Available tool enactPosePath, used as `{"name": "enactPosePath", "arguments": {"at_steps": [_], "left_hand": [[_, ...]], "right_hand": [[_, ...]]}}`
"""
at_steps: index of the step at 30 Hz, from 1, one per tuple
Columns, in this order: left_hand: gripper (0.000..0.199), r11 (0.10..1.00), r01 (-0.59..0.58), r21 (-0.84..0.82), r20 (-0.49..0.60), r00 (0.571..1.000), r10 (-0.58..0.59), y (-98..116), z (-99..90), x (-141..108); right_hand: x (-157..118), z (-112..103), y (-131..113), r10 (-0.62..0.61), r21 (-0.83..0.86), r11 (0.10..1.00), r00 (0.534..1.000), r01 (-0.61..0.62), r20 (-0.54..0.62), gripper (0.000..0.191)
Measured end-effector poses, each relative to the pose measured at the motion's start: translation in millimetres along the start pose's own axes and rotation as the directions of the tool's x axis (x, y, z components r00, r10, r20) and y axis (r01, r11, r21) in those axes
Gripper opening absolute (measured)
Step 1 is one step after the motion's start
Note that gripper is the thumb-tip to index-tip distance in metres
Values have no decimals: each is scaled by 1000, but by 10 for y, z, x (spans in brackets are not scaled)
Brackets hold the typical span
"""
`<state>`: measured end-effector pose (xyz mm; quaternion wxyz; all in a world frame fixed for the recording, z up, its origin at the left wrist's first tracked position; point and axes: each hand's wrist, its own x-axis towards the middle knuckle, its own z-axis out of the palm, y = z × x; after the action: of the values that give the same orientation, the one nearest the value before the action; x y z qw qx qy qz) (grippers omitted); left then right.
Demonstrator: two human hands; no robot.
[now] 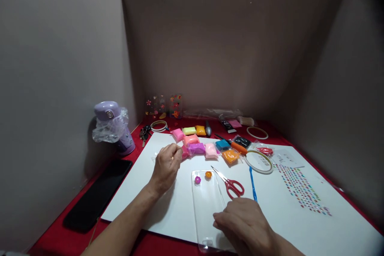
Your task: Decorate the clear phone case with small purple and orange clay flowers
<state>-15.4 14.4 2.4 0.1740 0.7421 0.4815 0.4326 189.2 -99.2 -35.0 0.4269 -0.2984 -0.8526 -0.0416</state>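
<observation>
My left hand (167, 165) is closed over the white board, just left of the red clay packet (184, 152); what its fingers pinch is too small to make out. A clear phone case (207, 204) lies between my hands, with a purple flower piece (197, 180) and an orange flower piece (208, 175) near its far end. Above the case's near right part is my right hand (243, 224), fingers bent together, their tips partly hidden. Red-handled scissors (232, 186) rest right of the case, beside a blue tool (253, 184).
Colored clay packets (196, 149) lie along the back of the white board (180, 216). Hoops (259, 162) and a gem sticker sheet (303, 190) are at right. A purple bottle (124, 140) and black phone (97, 196) stand and lie at left. Grey walls enclose the table.
</observation>
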Motion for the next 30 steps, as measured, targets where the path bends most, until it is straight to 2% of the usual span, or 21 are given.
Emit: {"name": "enactPosePath", "arguments": {"at_steps": [7, 13, 16, 18, 21, 24, 27, 30], "left_hand": [[30, 997, -34, 63, 2, 999, 34, 7, 14, -8], [30, 998, -37, 46, 3, 999, 37, -8, 22, -7], [31, 998, -43, 41, 7, 999, 43, -7, 22, -12], [31, 998, -45, 39, 13, 999, 44, -5, 23, -14], [31, 999, -38, 26, 17, 999, 37, -1, 26, -16], [31, 1000, -19, 7, 18, 1000, 19, 5, 29, -20], [30, 1000, -10, -4, 20, 1000, 10, 10, 34, -24], [31, 1000, -23, -8, 17, 1000, 23, 6, 50, -30]], "right_hand": [[5, 16, 7, -7, -19, 1000, 1000, 7, 13, 15], [-2, 17, -6, 11, -4, 1000, 1000, -11, 24, 16], [-16, 31, 17, 13, 18, 1000, 1000, -13, -20, 17], [-16, 40, 58, 52, 14, 999, 992, -51, -111, 17], [13, 26, 152, 200, 4, 979, 948, -206, -248, 14], [64, -27, 251, 383, 43, 921, 881, -387, -277, 7], [128, -109, 298, 433, 58, 896, 838, -440, -332, 4], [223, -201, 282, 441, 53, 891, 831, -451, -339, 4]]}}
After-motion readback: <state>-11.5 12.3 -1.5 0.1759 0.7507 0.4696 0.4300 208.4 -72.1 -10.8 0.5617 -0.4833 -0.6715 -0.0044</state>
